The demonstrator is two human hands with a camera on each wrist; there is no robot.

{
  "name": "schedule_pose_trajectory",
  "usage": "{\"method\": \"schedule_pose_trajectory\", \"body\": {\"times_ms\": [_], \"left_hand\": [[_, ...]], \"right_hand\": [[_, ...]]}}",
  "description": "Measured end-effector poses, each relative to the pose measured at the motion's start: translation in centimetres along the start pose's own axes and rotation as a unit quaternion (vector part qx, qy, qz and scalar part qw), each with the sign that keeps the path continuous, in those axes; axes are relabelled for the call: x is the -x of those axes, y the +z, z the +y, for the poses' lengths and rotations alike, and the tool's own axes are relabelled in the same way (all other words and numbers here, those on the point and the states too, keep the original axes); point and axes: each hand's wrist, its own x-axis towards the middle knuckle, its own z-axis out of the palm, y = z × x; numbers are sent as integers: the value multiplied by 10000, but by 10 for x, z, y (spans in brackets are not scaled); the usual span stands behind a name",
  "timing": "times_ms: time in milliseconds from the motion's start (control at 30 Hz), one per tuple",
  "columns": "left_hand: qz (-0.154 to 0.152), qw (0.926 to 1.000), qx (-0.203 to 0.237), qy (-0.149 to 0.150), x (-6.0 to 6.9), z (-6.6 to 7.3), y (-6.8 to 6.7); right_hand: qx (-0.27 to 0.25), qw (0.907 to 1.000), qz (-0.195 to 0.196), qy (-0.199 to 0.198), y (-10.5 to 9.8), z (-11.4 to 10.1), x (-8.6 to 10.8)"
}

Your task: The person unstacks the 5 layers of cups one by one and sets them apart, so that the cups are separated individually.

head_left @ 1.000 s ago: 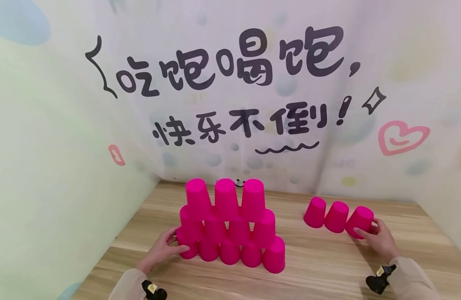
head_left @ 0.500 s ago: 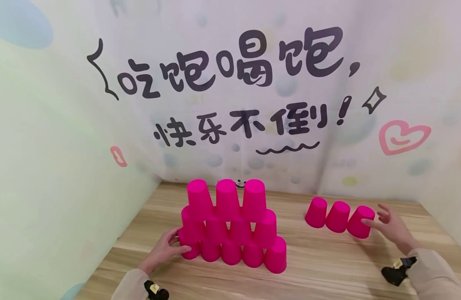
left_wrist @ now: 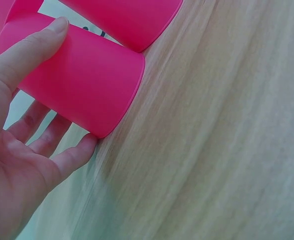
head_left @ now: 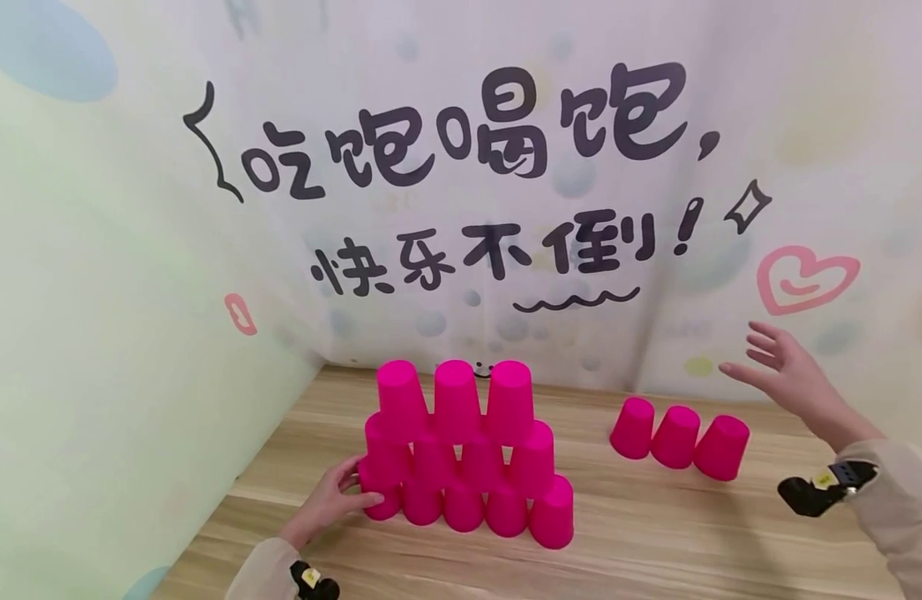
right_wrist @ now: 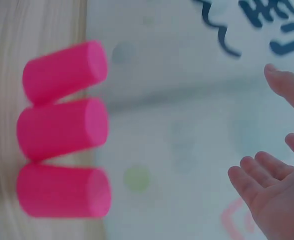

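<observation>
Pink cup stack point(head_left: 482, 462), left hand point(head_left: 332, 500) at its corner, right hand point(head_left: 794, 375) spread.
Head view: the three-tier stack stands on the surface point(head_left: 618, 550) at lower centre; the left hand pinches the bottom-left cup point(head_left: 387, 502), and the right hand, at right, hangs apart from a row of three cups point(head_left: 674, 437). Left wrist view: thumb and fingers grip that cup, upper left. Right wrist view: the row at left, spread fingers at lower right.

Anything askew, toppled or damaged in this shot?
Nothing stands out: the stack stands in three rows, the three cups beside it sit mouth-down in a line, and none looks fallen or dented.
</observation>
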Motion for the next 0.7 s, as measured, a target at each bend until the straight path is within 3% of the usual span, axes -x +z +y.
{"method": "schedule_pose_trajectory", "body": {"times_ms": [267, 400, 567, 700], "left_hand": [[-40, 9999, -55, 129, -1, -3, 0], [-20, 9998, -90, 152, -2, -5, 0], [2, 9999, -79, 133, -2, -6, -1], [25, 9998, -151, 157, -1, -4, 0]], "right_hand": [[-375, 9980, -187, -470, 25, -62, -14], [-654, 9930, -346, -924, 45, -91, -16], [-1053, 9815, -835, -1366, 72, -123, -14], [-1274, 9679, -1201, -1804, 97, -137, -15]]}}
